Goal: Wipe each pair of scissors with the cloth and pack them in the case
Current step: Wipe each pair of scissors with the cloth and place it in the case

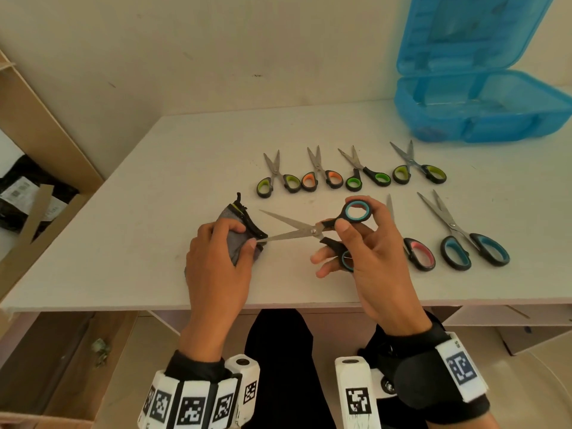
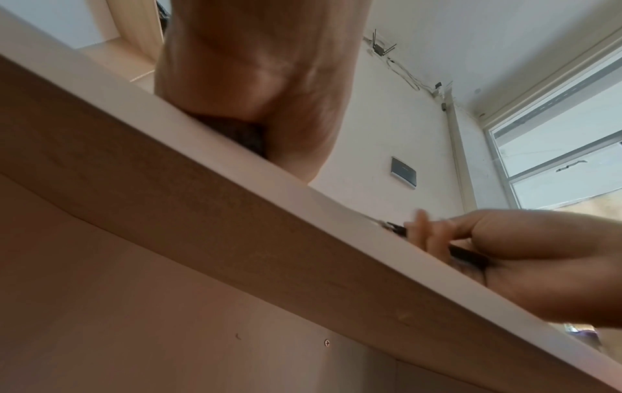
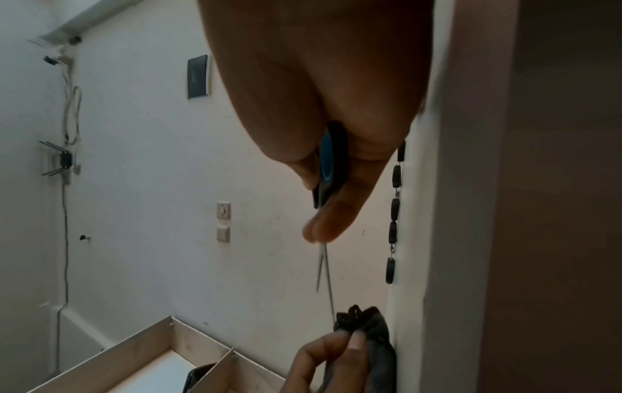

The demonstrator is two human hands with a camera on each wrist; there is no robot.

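Grey cloth (image 1: 236, 243), edged with a black trim, is sitting bunched in the left hand (image 1: 219, 258) toward the left of the white table (image 1: 123, 243). That hand's fingers are curling round the cloth and pinching it over the tip of the lower blade of the open blue-handled scissors (image 1: 309, 232). The upper blade is pointing left, free of the cloth. The right wrist view is showing the same pinch, with the two blades spreading apart toward the cloth (image 3: 373, 332).

Right of the pivot, the right hand (image 1: 368, 258) is gripping the handles, thumb pressing on the round blue-lined ring and fingers passing through the lower loop, keeping the scissors lifted just above the table.

Farther back, four smaller scissors are lying in a row: a green-handled pair (image 1: 277, 181), an orange-handled pair (image 1: 322, 176), and two more green-handled pairs (image 1: 365, 174) (image 1: 418, 170). Just beside the right hand, a pink-handled pair (image 1: 416, 252) is lying partly hidden behind it, and a second large blue-handled pair (image 1: 467, 239) is lying to its right.

At the far right corner, the blue plastic case (image 1: 483, 113) is standing with its lid raised.
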